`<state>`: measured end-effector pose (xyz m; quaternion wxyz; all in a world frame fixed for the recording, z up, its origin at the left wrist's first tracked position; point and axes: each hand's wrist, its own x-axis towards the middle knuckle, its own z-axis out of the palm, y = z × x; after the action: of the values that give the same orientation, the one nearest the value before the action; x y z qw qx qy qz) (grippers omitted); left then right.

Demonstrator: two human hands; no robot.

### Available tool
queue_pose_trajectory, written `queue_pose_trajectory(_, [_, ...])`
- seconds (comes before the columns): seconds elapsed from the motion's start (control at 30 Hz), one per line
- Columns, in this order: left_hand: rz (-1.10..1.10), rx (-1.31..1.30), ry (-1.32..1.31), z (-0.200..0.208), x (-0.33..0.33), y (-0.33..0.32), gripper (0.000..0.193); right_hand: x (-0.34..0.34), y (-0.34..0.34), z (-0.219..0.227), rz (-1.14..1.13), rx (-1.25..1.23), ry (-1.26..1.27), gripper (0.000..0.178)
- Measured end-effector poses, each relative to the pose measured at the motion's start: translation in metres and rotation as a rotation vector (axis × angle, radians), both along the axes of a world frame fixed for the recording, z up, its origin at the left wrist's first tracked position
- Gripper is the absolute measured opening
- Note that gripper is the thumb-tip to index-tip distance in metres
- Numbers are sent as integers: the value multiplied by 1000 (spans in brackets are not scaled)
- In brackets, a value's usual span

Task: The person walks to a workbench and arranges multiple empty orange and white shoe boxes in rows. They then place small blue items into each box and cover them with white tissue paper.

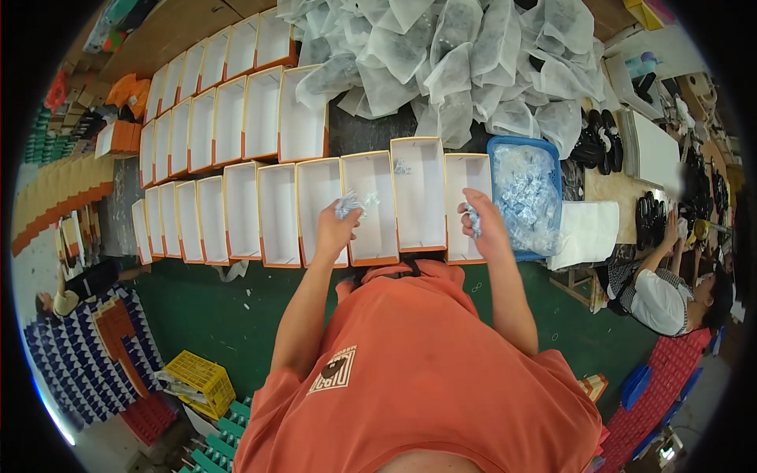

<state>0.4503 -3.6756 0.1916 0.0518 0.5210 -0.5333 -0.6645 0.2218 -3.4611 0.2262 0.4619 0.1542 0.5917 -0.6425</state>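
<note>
My left hand (337, 229) is closed around a bunch of small blue-and-white sachets (347, 205) above an open shoe box (374, 236) in the near row. More sachets (471, 218) are gripped in my right hand (487, 225), over the row's rightmost box (460, 248). Between my hands, another shoe box (418, 213) has a sachet (402, 167) lying at its far end. A blue plastic basket (516, 143) stands just right of the boxes, lined with clear plastic and heaped with sachets (530, 193).
Further open boxes (260, 118) stand in rows to the left. Translucent bags (449, 71) with dark contents are piled at the back. Right of the basket are white sheets (587, 229) and black shoes (603, 138). A co-worker (666, 296) is at the far right, another person (87, 284) at left.
</note>
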Motion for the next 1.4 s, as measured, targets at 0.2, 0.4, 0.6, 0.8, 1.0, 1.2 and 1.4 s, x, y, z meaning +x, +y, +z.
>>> queue_pose_trajectory(0.2, [1,-64,-111,-20,14,-1,27,-3,14,23,165,85,1018,35])
queue_pose_trajectory(0.4, [86,72,-3,22,25,-3,19,-34,51,-102,110,179,493,30])
queue_pose_trajectory(0.6, [165,-113,-22,26,61,-33,26,6,42,-40,-155,-49,-198,30])
queue_pose_trajectory(0.8, [91,-8,-99,6,100,-42,36,20,24,15,165,4,553,39])
queue_pose_trajectory(1.0, [383,292,243,-3,116,-39,41,-2,58,-105,369,364,819,33])
queue_pose_trajectory(1.2, [490,73,285,33,134,-48,35,-1,59,-89,37,254,289,33])
queue_pose_trajectory(1.4, [447,-72,-112,-14,156,-86,18,37,-13,-30,159,15,265,26])
